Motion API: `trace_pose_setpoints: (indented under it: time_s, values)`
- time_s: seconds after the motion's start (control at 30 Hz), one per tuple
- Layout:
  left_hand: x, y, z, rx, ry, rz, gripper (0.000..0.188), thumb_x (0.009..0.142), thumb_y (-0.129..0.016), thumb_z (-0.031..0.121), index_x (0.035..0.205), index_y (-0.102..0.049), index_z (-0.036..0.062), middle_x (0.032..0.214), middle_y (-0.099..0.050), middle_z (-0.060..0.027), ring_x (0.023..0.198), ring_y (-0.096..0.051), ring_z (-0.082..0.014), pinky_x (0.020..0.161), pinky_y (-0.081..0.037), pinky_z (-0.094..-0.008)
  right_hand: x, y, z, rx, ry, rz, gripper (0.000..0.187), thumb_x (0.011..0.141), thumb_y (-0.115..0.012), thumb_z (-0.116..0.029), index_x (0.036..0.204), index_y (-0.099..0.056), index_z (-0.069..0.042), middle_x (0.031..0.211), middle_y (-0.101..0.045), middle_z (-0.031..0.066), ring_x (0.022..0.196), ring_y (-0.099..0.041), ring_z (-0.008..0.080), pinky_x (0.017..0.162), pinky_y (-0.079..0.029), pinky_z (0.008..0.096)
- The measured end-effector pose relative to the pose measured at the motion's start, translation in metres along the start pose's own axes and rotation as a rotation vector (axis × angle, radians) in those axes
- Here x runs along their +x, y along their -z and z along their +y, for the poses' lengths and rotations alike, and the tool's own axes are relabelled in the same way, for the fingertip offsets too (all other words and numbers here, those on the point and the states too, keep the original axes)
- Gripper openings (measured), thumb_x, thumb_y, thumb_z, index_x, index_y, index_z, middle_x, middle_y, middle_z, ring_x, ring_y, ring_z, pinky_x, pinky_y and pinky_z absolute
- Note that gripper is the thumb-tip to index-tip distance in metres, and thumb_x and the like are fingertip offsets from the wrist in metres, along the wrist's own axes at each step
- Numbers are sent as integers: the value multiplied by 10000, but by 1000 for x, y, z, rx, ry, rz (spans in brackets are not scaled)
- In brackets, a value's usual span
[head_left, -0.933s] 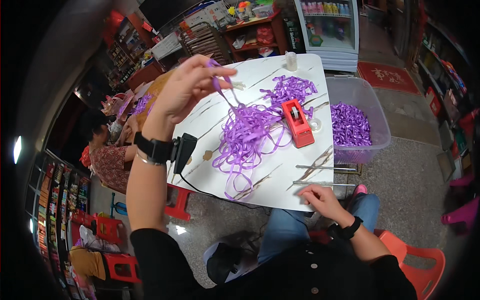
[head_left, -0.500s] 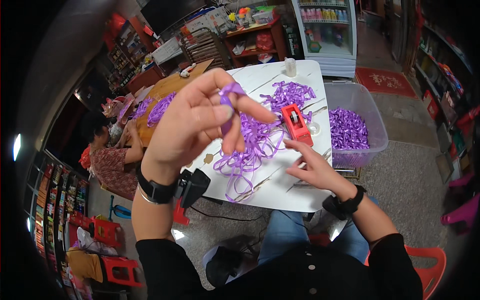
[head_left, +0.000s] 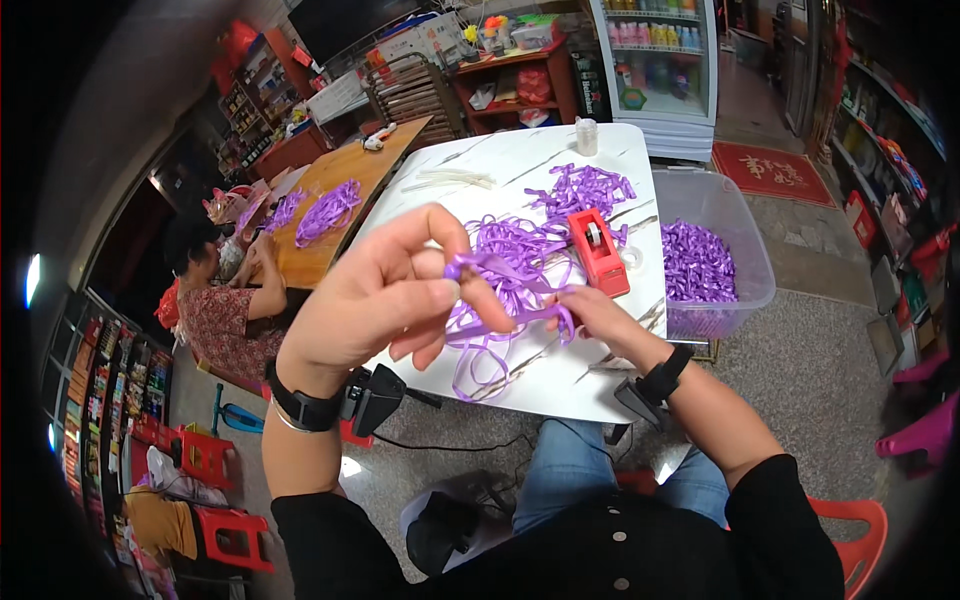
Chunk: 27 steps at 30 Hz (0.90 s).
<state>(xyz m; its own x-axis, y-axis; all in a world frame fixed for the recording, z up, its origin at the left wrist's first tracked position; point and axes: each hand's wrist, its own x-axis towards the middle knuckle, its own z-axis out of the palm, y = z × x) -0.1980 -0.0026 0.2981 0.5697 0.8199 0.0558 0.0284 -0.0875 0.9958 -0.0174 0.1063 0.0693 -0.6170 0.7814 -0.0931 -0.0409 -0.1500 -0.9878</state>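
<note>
My left hand [head_left: 385, 295] is raised close to the camera and pinches one end of a purple ribbon strip [head_left: 505, 295] between thumb and forefinger. My right hand [head_left: 590, 310] grips the same strip lower down, to the right, above the white table [head_left: 470, 175]. Loops of the ribbon hang below both hands. A loose pile of purple ribbon [head_left: 510, 245] lies on the table behind my hands. A red tape dispenser [head_left: 598, 250] stands just beyond my right hand.
A clear plastic bin [head_left: 745, 270] of purple ribbon pieces stands at the table's right. A second ribbon heap [head_left: 582, 188] and a small jar [head_left: 586, 135] lie farther back. A person [head_left: 225, 310] sits at a wooden table [head_left: 325, 195] on the left. A glass-door fridge [head_left: 655, 65] stands behind.
My left hand has come down from high over the table toward me with the ribbon. My right hand rose from the table's near edge and took hold of the same strip.
</note>
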Motion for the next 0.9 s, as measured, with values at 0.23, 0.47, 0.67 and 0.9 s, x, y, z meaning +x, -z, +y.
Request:
trace_pose_setpoints:
  time_s: [0.23, 0.47, 0.67, 0.9]
  values:
    - [1, 15, -28, -129, -53, 198, 114, 867, -414, 92, 972, -388, 57, 842, -594, -237, 400, -379, -44, 446, -403, -185, 14, 31, -61, 1357, -114, -244, 351, 894, -413, -221, 1079, -425, 77, 1053, -518, 207, 741, -627, 229, 630, -553, 198]
    - [17, 37, -32, -345, -318, 431, 95, 882, -389, 126, 885, -393, 31, 1068, -521, -242, 536, -467, -73, 478, -451, -214, -9, 14, -124, 621, 275, 109, 412, 876, -472, -201, 1202, -367, 28, 1111, -484, 166, 1019, -524, 245, 781, -485, 268]
    - [23, 18, -30, -277, -258, 293, 156, 876, -413, 122, 990, -398, 17, 993, -542, -251, 541, -483, -84, 453, -444, -201, -60, 33, -104, -72, 235, 117, 509, 870, -486, -212, 1283, -308, 28, 1090, -519, 98, 855, -552, 113, 716, -453, 235]
    - [33, -30, -61, -81, -43, 23, 178, 821, -485, 61, 977, -417, 10, 676, -608, -164, 426, -465, -92, 412, -375, -186, -188, 72, -35, -563, -151, -288, 338, 847, -531, -211, 1113, -530, -3, 925, -616, 84, 876, -560, 151, 778, -441, 290]
